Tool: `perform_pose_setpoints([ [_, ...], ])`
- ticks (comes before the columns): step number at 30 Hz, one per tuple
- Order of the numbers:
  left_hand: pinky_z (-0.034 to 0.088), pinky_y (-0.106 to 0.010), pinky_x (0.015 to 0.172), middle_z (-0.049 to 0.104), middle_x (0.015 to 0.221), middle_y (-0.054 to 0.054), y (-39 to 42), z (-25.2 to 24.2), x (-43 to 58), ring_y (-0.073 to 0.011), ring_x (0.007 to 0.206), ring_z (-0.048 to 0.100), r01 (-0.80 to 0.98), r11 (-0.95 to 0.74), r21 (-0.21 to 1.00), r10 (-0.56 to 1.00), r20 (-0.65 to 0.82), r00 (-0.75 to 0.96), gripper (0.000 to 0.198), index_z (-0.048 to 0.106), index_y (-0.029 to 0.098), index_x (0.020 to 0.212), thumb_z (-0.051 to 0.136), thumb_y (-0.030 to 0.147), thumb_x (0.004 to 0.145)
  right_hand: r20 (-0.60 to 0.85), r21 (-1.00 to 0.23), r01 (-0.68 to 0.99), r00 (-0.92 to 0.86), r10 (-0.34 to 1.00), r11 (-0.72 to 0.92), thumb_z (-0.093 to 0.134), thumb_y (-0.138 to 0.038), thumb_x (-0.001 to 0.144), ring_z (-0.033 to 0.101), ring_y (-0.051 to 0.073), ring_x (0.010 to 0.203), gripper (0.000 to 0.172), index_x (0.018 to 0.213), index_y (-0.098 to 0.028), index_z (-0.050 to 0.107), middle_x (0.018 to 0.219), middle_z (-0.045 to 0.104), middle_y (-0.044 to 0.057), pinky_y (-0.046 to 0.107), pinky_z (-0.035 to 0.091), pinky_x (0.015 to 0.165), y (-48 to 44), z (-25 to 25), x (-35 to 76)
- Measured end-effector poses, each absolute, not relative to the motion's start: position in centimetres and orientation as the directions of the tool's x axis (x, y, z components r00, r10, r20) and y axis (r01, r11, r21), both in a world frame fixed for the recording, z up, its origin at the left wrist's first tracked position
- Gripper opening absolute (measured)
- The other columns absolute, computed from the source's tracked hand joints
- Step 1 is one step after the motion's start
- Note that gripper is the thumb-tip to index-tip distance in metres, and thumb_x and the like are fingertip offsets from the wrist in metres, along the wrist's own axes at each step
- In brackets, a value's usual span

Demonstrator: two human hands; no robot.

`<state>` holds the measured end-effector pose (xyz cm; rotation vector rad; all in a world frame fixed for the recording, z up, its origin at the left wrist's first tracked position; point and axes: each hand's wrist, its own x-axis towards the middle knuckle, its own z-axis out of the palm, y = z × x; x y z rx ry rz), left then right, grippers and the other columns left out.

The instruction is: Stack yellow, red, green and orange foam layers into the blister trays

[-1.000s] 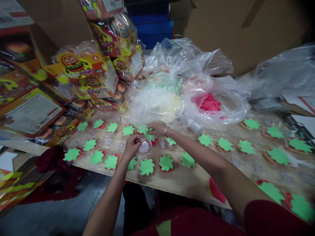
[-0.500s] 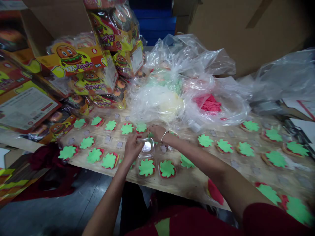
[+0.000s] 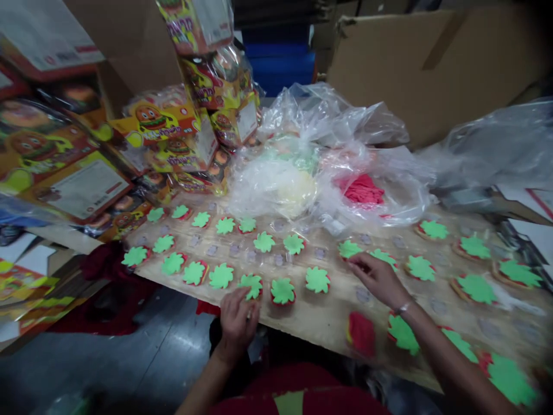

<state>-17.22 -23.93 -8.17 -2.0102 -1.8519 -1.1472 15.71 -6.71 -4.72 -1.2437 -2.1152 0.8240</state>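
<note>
Rows of clear plastic trays hold leafy bright-green pieces (image 3: pixel 283 290) on top of red and tan layers. My left hand (image 3: pixel 239 320) is at the table's front edge with its fingers curled, just below one green-topped piece (image 3: pixel 250 285). What the fingers close on, if anything, is hidden. Further right, my right hand (image 3: pixel 382 279) has thumb and fingertips pinched together beside another green-topped piece (image 3: pixel 349 249); anything between them is too small to make out. A piece with a red top (image 3: pixel 362 333) lies near the front edge.
Burger-printed candy boxes (image 3: pixel 155 121) are stacked at the left. Clear bags (image 3: pixel 276 178) stand at the back, one with red pieces (image 3: pixel 363 189) showing. Behind them is a large cardboard box (image 3: pixel 432 75). The wooden table (image 3: pixel 319 314) ends close to my body.
Both hands have left the clear tray at the middle, where green pieces now show. My right hand moved right along the row; my left came back to the front edge. The view shifted.
</note>
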Motion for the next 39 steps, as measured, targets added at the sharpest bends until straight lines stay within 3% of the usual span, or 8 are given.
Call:
perform_pose_setpoints([
  [5,0.047,-0.05,0.091,0.066,0.116,-0.012,-24.8,-11.3,-13.6,-0.0301,0.109,0.062,0.921,-0.307,0.239,0.716,0.696,0.058,0.035,0.061,0.031,0.108,0.064,0.016,0.077,0.228,-0.714,0.56,-0.381,0.896,0.42,0.05,-0.035,0.092,0.057,0.017,0.062,0.02,0.084,-0.021,0.062,0.071,0.061,0.003,0.029,0.044,0.054,-8.2,-4.4,18.3],
  [10,0.038,-0.052,0.102,0.062,0.123,-0.014,-23.6,-14.1,-12.3,-0.0329,0.119,0.056,0.926,-0.353,0.133,0.676,0.72,0.155,0.052,0.055,0.031,0.124,0.068,0.024,0.074,0.546,-0.514,0.681,-0.209,0.811,0.522,0.049,-0.028,0.093,0.062,0.023,0.091,0.018,0.101,-0.02,0.063,0.094,0.066,0.01,0.038,0.051,0.081,-11.5,-3.4,20.5],
  [13,0.03,-0.055,0.107,0.059,0.128,-0.016,-22.8,-15.7,-12.3,-0.0347,0.125,0.05,0.934,-0.304,0.186,0.714,0.693,0.094,0.05,0.057,0.029,0.122,0.069,0.029,0.074,0.638,-0.42,0.771,-0.123,0.76,0.478,0.051,-0.026,0.091,0.059,0.026,0.104,0.025,0.114,-0.02,0.06,0.107,0.064,0.013,0.043,0.049,0.09,-15.6,-5.1,23.2],
  [18,0.018,-0.056,0.112,0.055,0.133,-0.015,-22.0,-16.5,-12.1,-0.0353,0.13,0.044,0.907,-0.214,0.362,0.827,0.562,-0.029,0.047,0.059,0.027,0.117,0.069,0.04,0.073,0.658,-0.336,0.881,-0.033,0.752,0.334,0.051,-0.023,0.09,0.056,0.028,0.107,0.031,0.12,-0.019,0.057,0.114,0.061,0.015,0.048,0.045,0.092,-22.8,-9.6,27.5],
  [24,0.006,-0.054,0.115,0.038,0.149,-0.018,-21.9,-14.8,-10.7,-0.0346,0.142,0.024,0.896,-0.191,0.401,0.894,0.447,-0.009,0.058,0.052,0.02,0.129,0.064,0.044,0.077,0.719,-0.433,0.873,0.186,0.67,0.222,0.041,-0.028,0.095,0.053,0.027,0.111,0.03,0.117,-0.014,0.057,0.113,0.059,0.017,0.048,0.044,0.095,-25.0,-10.7,30.6],
  [28,-0.002,-0.054,0.115,0.027,0.155,-0.016,-22.1,-14.1,-9.7,-0.0321,0.145,0.013,0.899,-0.186,0.397,0.925,0.378,0.025,0.062,0.045,0.014,0.136,0.06,0.043,0.083,0.741,-0.515,0.808,0.251,0.623,0.286,0.036,-0.031,0.097,0.053,0.027,0.112,0.032,0.115,-0.014,0.057,0.11,0.058,0.016,0.052,0.041,0.097,-24.2,-9.8,31.5],
  [33,-0.002,-0.05,0.116,0.027,0.155,-0.017,-22.8,-12.8,-8.7,-0.0327,0.145,0.014,0.896,-0.117,0.429,0.93,0.363,-0.052,0.061,0.046,0.013,0.136,0.059,0.042,0.084,0.771,-0.513,0.76,0.204,0.603,0.399,0.037,-0.034,0.097,0.053,0.029,0.111,0.031,0.114,-0.018,0.057,0.109,0.056,0.014,0.054,0.04,0.097,-23.7,-8.9,32.0],
  [39,0.006,-0.049,0.115,0.027,0.153,-0.021,-24.2,-11.5,-8.8,-0.033,0.143,0.018,0.901,-0.051,0.432,0.905,0.402,-0.141,0.063,0.04,0.006,0.138,0.053,0.043,0.089,0.745,-0.482,0.796,0.154,0.649,0.365,0.031,-0.04,0.098,0.055,0.029,0.107,0.038,0.11,-0.017,0.058,0.104,0.058,0.015,0.05,0.043,0.094,-23.6,-8.4,31.9],
])
